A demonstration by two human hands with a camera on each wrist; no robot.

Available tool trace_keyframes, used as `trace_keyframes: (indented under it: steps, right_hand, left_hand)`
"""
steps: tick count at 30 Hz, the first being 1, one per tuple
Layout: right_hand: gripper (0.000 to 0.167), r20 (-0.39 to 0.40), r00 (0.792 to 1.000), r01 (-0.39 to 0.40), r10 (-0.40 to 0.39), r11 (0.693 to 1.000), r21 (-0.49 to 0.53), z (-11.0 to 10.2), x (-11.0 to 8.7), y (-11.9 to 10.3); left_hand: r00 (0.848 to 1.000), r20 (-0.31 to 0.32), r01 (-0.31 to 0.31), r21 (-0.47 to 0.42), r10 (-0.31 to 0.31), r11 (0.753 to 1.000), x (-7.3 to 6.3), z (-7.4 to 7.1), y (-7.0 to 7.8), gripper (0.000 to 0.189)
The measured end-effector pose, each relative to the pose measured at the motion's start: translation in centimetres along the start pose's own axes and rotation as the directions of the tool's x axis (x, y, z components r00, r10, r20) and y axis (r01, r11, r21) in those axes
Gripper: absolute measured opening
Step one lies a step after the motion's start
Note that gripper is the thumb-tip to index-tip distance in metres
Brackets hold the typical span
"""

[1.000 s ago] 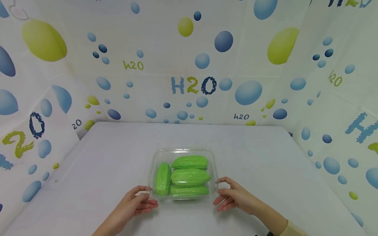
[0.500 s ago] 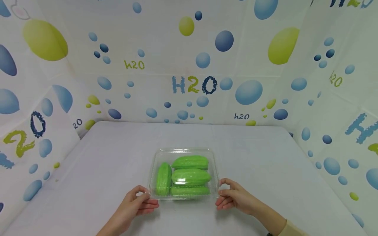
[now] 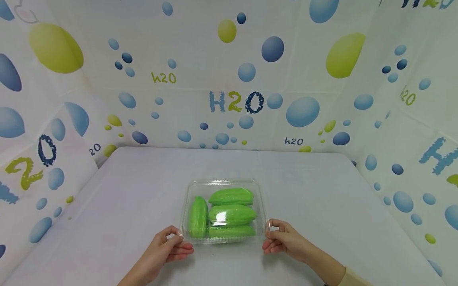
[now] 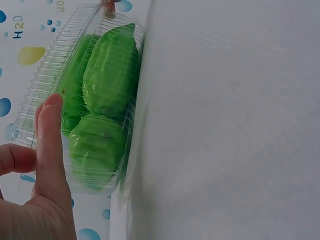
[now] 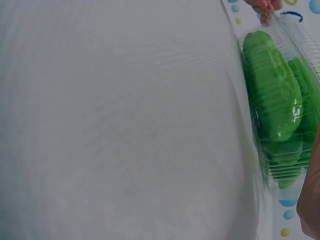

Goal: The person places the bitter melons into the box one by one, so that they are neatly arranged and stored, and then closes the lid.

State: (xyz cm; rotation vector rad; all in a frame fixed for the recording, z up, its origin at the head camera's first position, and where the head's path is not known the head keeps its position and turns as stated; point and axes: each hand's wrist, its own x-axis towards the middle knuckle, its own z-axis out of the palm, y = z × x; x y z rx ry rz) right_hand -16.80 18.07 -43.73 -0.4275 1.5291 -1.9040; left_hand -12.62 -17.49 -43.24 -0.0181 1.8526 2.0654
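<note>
A clear plastic clamshell box (image 3: 262, 198) with its lid down sits on the white table, holding several bright green, ridged, cucumber-like vegetables (image 3: 231, 214). One lies lengthwise at the left, the others crosswise. At the box's front left corner, my left hand (image 3: 166, 247) pinches the rim between thumb and index finger, its other fingers stretched below. My right hand (image 3: 288, 241) pinches the front right corner in the same way. In the left wrist view, the left hand (image 4: 47, 165) is at the rim beside the ribbed wall. Only part of the right hand (image 5: 311, 195) shows in the right wrist view.
The white-covered table (image 3: 143, 182) spreads around the box on all sides. Behind and to both sides stand white cloth walls (image 3: 193, 51) printed with blue and green drops and H2O lettering.
Both hands have closed thumb and index finger onto the box's front corners; the right hand's fingers were looser a second ago. The box stays in nearly the same place.
</note>
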Motion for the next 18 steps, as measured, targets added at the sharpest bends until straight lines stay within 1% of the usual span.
trace_keyframes:
  steps: [5,9,12,15,18]
  right_hand:
    - [0.005,0.007,1.000,-0.014,0.014,1.000,0.008,0.03,-0.03,-0.03]
    - [0.003,0.011,0.998,-0.058,0.058,0.998,0.011,-0.16,-0.07,-0.17]
    - [0.003,-0.012,0.995,-0.094,0.094,0.996,0.000,-0.34,-0.10,-0.20]
    - [0.009,-0.049,0.991,-0.124,0.123,0.992,-0.032,-0.47,-0.20,-0.29]
    - [0.023,-0.082,0.987,-0.147,0.139,0.984,-0.104,-0.69,-0.40,-0.64]
  left_hand:
    - [1.000,0.000,0.016,-0.003,-0.016,1.000,0.05,-0.08,0.01,0.009]
    - [1.000,-0.003,0.018,0.004,-0.018,1.000,0.05,-0.13,0.12,0.014]
    - [1.000,-0.005,0.021,0.013,-0.021,1.000,0.02,-0.18,0.16,0.017]
    - [1.000,-0.003,0.028,0.036,-0.028,0.999,0.02,-0.33,0.32,0.020]
    - [0.999,0.012,0.044,0.111,-0.046,0.993,-0.12,-0.73,0.88,0.029]
